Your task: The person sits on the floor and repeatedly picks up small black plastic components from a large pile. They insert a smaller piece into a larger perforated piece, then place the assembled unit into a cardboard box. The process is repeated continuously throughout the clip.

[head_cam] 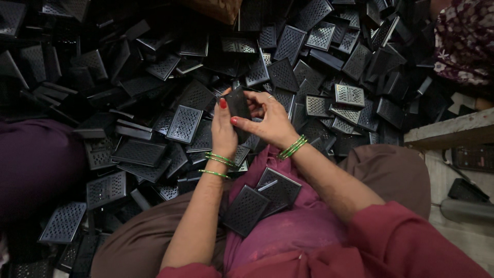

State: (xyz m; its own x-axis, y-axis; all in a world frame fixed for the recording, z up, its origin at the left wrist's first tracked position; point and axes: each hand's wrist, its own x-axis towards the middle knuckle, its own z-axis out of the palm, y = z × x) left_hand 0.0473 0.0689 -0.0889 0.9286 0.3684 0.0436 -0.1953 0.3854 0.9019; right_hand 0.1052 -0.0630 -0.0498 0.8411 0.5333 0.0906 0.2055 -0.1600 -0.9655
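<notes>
The left hand and right hand together hold one black perforated plastic piece upright above the lap, each grip closed on its sides. Two similar pieces rest on the lap cloth. A heap of black grilles surrounds them on the floor.

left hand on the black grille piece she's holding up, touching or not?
Touching. Head view: the left hand wraps the black piece, its thumb pressed on the left edge; the right hand grips the other side.
</notes>
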